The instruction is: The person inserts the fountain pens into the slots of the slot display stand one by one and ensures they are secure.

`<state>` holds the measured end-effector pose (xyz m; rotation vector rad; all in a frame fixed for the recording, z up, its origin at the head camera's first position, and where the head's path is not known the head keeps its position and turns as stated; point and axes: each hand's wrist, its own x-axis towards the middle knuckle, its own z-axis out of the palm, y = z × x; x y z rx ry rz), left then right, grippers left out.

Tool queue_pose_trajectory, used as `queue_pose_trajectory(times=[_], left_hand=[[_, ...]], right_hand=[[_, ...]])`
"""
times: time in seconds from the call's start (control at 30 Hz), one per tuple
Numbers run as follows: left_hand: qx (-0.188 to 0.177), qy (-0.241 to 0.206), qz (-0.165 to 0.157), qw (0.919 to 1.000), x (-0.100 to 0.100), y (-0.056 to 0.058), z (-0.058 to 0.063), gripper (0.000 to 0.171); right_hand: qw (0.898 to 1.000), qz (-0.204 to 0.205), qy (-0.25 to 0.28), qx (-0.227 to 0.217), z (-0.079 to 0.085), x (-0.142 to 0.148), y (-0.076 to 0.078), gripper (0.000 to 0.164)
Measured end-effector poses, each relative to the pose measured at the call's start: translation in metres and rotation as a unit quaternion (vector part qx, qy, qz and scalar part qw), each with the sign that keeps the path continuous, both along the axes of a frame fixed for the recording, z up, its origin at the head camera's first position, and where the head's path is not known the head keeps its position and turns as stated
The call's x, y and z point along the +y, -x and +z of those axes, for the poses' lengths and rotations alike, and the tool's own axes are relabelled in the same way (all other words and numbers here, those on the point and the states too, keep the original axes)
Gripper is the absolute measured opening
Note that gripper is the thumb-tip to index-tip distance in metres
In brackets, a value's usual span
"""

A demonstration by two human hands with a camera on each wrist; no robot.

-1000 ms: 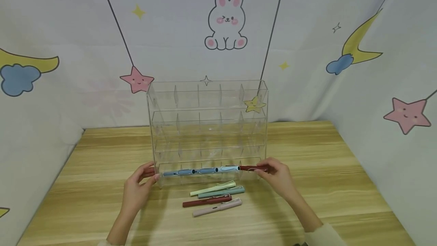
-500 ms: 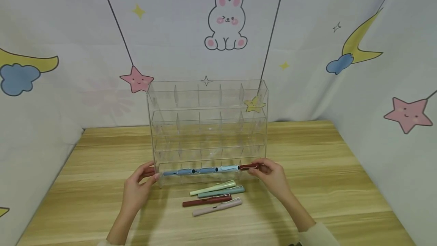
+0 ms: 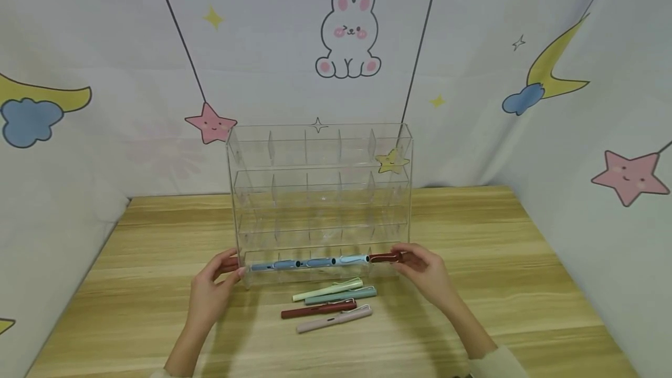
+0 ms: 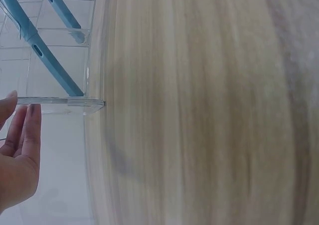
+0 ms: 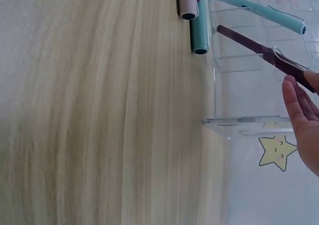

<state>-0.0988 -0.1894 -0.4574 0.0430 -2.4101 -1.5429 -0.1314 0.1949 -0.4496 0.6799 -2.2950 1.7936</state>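
A transparent acrylic rack point(image 3: 233, 191) with stacked, divided tiers stands on the table. My left hand point(image 3: 210, 287) grips its left side panel low down, thumb in front and fingers behind, as the left wrist view shows. My right hand point(image 3: 427, 273) pinches the cap end of a dark red pen point(image 3: 384, 258) at the right of the bottom tier. In the right wrist view this dark red pen point(image 5: 264, 53) slants, its lower end inside the compartment. Two blue pens point(image 3: 283, 264) and a light blue pen point(image 3: 353, 259) lean in the same tier to its left.
In front of the rack lie a pale green pen point(image 3: 326, 291), a teal pen point(image 3: 341, 295), a dark red pen point(image 3: 317, 308) and a pale pink pen point(image 3: 334, 319). A patterned curtain point(image 3: 283, 74) hangs behind the wooden table point(image 3: 504, 284).
My right hand moved left along the dark red pen, then slightly back to the right. Less of the pen's cap end shows than a second ago. My left hand stays put.
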Motion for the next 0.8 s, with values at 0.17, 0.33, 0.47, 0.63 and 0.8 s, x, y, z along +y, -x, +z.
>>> queue_pose_trajectory(times=[0.17,0.33,0.47,0.63,0.8], left_hand=[[0.000,0.001,-0.001,1.0000,0.0002,-0.0002,0.0002,0.037],[0.002,-0.001,-0.003,1.0000,0.0002,-0.0002,0.0001,0.037],[0.003,-0.001,-0.003,1.0000,0.0001,-0.0005,0.0005,0.037],[0.004,-0.001,-0.002,1.0000,0.0000,-0.0007,0.0006,0.037],[0.002,0.002,-0.003,1.0000,0.0000,-0.0006,0.0008,0.038]], right_hand=[[1.000,0.010,-0.005,-0.007,0.0047,0.0039,-0.0011,0.027],[1.000,0.002,-0.015,-0.026,0.0047,0.0050,-0.0011,0.023],[0.999,-0.010,-0.015,-0.026,0.0024,0.0052,0.0000,0.022],[0.999,-0.013,-0.018,-0.027,0.0030,0.0038,0.0004,0.022],[0.999,-0.023,-0.028,-0.033,0.0038,0.0054,-0.0019,0.024]])
